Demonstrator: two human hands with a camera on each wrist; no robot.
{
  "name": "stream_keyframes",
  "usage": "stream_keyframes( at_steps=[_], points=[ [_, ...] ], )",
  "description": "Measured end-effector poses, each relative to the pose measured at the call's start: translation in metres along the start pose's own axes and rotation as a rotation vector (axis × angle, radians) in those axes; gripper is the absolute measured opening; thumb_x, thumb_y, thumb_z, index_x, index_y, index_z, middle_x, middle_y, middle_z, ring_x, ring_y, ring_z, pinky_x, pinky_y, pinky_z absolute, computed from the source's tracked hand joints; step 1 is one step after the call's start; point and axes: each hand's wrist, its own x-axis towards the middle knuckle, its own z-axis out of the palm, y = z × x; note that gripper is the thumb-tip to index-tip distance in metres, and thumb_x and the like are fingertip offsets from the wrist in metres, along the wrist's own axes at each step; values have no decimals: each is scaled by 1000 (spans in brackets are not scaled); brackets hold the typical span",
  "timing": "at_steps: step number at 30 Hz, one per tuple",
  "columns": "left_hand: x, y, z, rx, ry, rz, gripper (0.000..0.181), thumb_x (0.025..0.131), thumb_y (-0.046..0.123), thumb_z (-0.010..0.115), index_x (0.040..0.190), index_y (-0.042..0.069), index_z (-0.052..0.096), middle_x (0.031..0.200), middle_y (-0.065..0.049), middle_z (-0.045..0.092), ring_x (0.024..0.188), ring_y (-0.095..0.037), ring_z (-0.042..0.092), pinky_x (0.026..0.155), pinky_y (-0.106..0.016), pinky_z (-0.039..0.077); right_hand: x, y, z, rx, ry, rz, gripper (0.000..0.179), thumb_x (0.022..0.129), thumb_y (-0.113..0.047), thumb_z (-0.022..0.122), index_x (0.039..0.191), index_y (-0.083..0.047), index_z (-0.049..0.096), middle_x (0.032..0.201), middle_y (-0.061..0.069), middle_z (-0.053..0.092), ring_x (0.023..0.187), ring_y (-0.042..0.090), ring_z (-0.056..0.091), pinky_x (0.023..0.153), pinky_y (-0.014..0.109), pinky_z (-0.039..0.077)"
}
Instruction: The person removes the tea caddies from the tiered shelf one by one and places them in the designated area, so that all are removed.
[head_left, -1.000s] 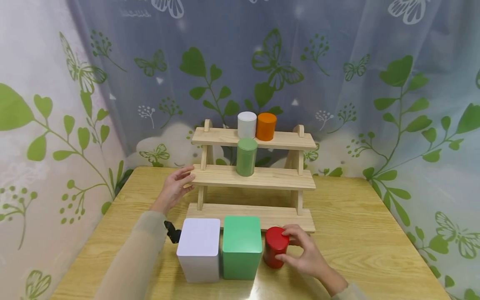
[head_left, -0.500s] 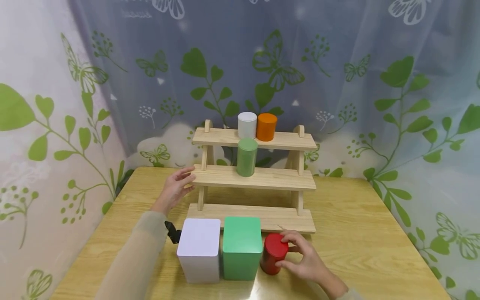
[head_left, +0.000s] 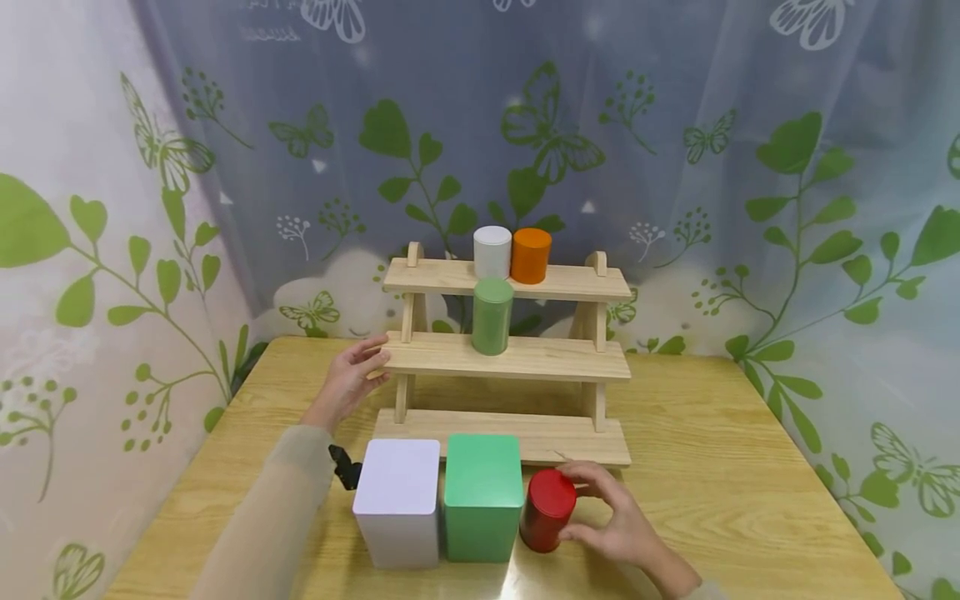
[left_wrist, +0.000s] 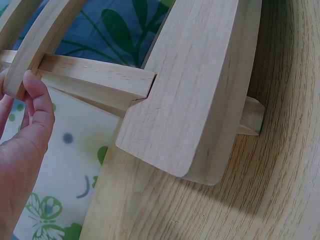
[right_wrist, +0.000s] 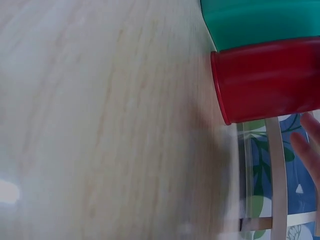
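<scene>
A red cylindrical canister [head_left: 549, 510] stands upright on the table, beside the green box [head_left: 483, 500]. My right hand [head_left: 611, 521] is at its right side, thumb and fingers spread loosely; in the right wrist view the visible fingers [right_wrist: 310, 145] look apart from the red canister [right_wrist: 270, 82]. With thumb and fingers, my left hand [head_left: 352, 375] holds the left end of the middle board of a three-tier wooden shelf [head_left: 555, 358]. The left wrist view shows that thumb [left_wrist: 39, 92] against the board's end.
Left of the green box stands a white box [head_left: 397, 500], a black object [head_left: 345, 467] behind it. A light green canister [head_left: 492, 317] is on the middle tier. White [head_left: 492, 254] and orange [head_left: 531, 257] canisters sit on the top tier. Patterned curtains surround the wooden table [head_left: 720, 450].
The red canister has shifted slightly toward me and left, beside the green box. My right hand moved with it, then its thumb and fingers loosened. My left hand stays on the shelf.
</scene>
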Motion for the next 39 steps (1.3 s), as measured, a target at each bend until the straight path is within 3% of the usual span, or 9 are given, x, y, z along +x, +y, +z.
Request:
stream_keyframes(
  at_steps=[8,12,16,23,28,35,39],
  points=[
    [0,0,0,-8,-3,0,48,89,9,63,133,1,46,111,-7,42,86,-14,48,72,-29,51,4,-1,-8,29,14,15,71,54,17,79,116,22,44,111,31,53,99,33,58,72,35,54],
    [0,0,0,-5,-2,-3,49,89,9,63,133,0,46,111,-7,42,86,-14,47,72,-28,51,5,-1,-13,25,23,32,68,58,16,78,116,22,43,112,26,55,97,33,59,72,36,54],
    [1,0,-1,-8,5,-3,48,88,10,64,132,1,47,111,-7,42,86,-14,48,72,-28,51,7,0,-18,-8,42,30,67,58,18,76,116,22,43,115,20,56,95,31,60,70,39,53],
    [1,0,0,-4,17,-9,47,88,9,65,131,1,48,112,-6,43,85,-13,48,72,-28,51,10,1,-22,-46,89,45,60,62,22,70,115,22,43,115,21,55,97,23,61,68,37,54],
    [2,1,-1,-15,14,0,46,87,8,65,130,1,49,111,-7,44,82,-13,49,71,-29,51,17,0,-24,-89,123,45,51,67,20,68,113,21,46,111,20,57,89,30,62,66,35,54],
    [0,2,-1,-13,3,1,47,88,7,64,131,0,47,110,-7,44,84,-14,48,71,-29,51,29,-1,-27,-212,176,128,44,69,21,66,110,14,53,104,14,60,81,30,62,65,28,53],
    [0,2,0,-17,-5,-1,48,88,7,63,132,-1,46,112,-7,43,85,-14,48,71,-28,51,37,0,-29,-241,170,161,44,69,21,66,111,14,53,104,15,60,82,32,61,66,32,53]
  ],
)
